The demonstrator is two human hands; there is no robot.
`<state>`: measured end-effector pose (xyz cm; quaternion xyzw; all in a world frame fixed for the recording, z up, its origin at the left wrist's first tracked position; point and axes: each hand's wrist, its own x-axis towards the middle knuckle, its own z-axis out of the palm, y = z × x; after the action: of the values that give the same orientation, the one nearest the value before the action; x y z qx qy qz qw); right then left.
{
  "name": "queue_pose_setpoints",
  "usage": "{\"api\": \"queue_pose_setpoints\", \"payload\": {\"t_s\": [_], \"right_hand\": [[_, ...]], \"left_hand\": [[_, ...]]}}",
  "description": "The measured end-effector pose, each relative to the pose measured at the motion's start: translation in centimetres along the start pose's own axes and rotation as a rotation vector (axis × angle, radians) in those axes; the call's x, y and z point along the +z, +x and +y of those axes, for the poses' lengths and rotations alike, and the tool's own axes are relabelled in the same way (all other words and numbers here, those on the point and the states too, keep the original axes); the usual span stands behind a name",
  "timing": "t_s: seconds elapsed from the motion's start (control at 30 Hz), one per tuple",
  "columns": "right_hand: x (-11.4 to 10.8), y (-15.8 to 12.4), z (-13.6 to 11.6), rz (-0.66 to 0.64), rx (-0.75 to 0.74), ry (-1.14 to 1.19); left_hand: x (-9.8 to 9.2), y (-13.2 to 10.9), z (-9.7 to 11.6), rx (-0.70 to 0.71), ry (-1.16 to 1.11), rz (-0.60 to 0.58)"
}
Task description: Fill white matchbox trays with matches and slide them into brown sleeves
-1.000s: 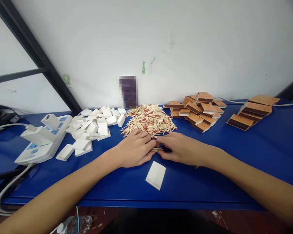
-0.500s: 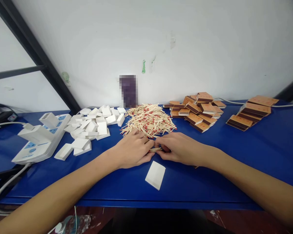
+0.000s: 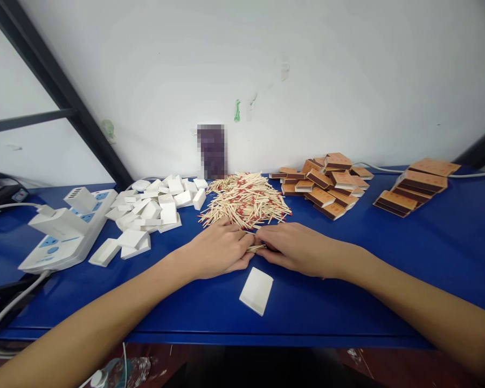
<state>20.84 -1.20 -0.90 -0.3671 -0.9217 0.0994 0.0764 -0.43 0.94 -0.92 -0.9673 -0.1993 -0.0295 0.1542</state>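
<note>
Spanning everything beneath both hands, the blue table [image 3: 388, 269] is the largest thing here. Left of the left hand sit a white power strip [image 3: 64, 231], whose markings are too small to read, and a heap of white matchbox trays [image 3: 153, 210]. Just beyond the fingertips of both hands lies the pile of red-tipped matches [image 3: 246, 202]. Beyond the right hand, well apart, are a pile of orange-brown matchbox sleeves [image 3: 327, 183] and, farther right, a neat stack of matchboxes [image 3: 416, 186]; any print on them is blurred and cannot be read. Just nearer than the two hands lies a single white tray [image 3: 256, 291], apart from both.

The left hand [image 3: 220, 250] rests palm down, fingers curled narrowly, and the right hand [image 3: 297, 248] meets it, fingers likewise drawn in. Between their fingertips they pinch a small bundle of matchsticks [image 3: 255, 248], held level just above the table.
</note>
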Motion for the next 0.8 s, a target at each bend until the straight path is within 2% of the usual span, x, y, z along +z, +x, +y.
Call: {"api": "queue_pose_setpoints", "payload": {"t_s": [0.17,0.37,0.67,0.8], "right_hand": [[0.03,-0.05,0.06,0.005,-0.018,-0.013],[-0.22,-0.09,0.15,0.014,-0.020,0.000],[-0.12,-0.16,0.39,0.011,-0.034,0.008],[0.00,-0.07,0.03,0.034,-0.051,-0.115]], "left_hand": [[-0.07,-0.01,0.08,-0.043,-0.022,-0.003],[-0.51,-0.04,0.29,-0.066,-0.102,-0.064],[-0.40,0.01,0.33,-0.074,-0.093,-0.122],[-0.36,-0.08,0.26,-0.072,-0.052,-0.133]]}}
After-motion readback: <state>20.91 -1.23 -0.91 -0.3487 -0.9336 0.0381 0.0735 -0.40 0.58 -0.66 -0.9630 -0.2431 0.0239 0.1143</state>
